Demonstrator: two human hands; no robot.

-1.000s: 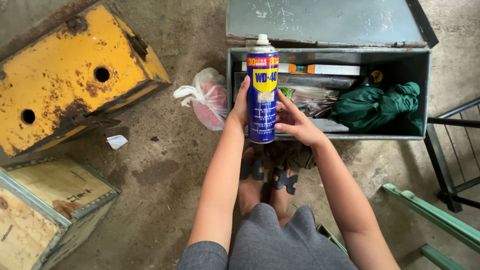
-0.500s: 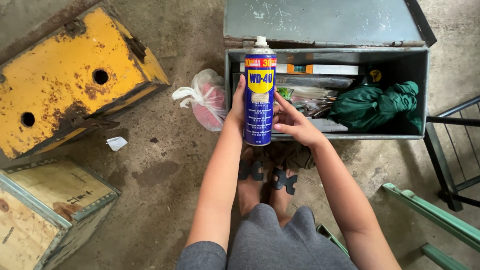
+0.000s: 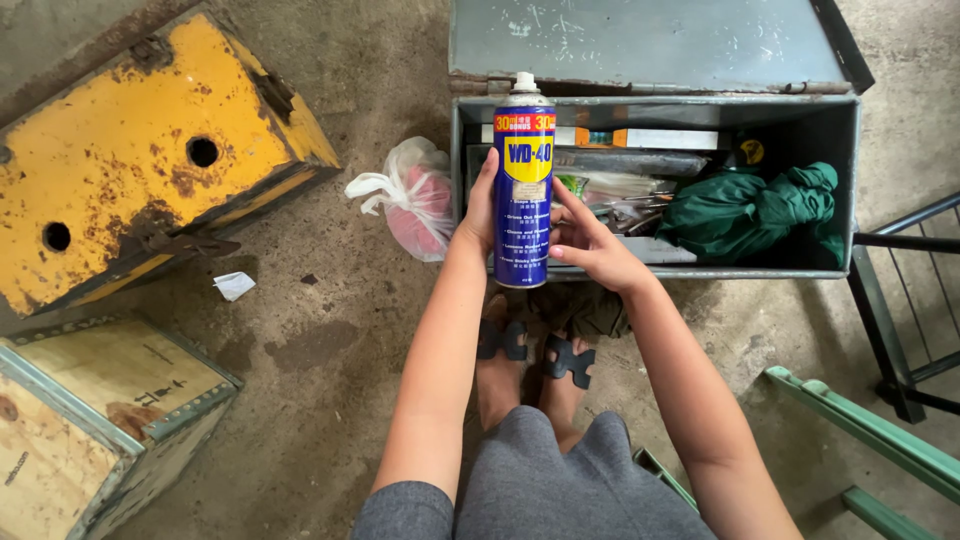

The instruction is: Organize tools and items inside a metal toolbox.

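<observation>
I hold a tall blue and yellow spray can upright with a white nozzle on top, in front of an open grey metal toolbox. My left hand wraps its left side. My right hand grips its lower right side, fingers against the can. Inside the toolbox lie a bundled green cloth, a dark tube and several small tools. My sandalled feet stand below the can on the concrete floor.
A rusty yellow metal box lies at the left, a wooden crate below it. A white plastic bag with something red sits beside the toolbox. Green metal bars and a black metal frame stand at the right.
The can has shifted only slightly in my hands; both hands keep their grip and nothing else moved.
</observation>
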